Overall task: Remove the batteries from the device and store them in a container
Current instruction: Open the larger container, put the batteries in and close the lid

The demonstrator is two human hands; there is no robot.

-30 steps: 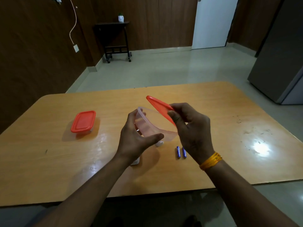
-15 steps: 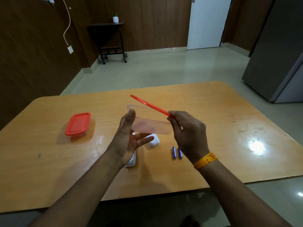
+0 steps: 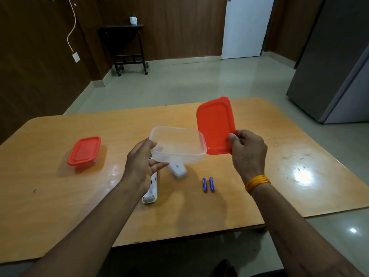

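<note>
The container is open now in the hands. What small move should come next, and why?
Probably put the red lid down on the table. The right hand pinches it, the left hand holds the empty clear container, and both batteries lie loose, so one hand must be freed.

Batteries (image 3: 208, 184) — right of remote (image 3: 151, 188)

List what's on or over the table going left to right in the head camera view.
closed red-lidded container → left hand → clear open container → red lid → right hand. The remote, its cover and the batteries overlap these, so I left them out.
</note>
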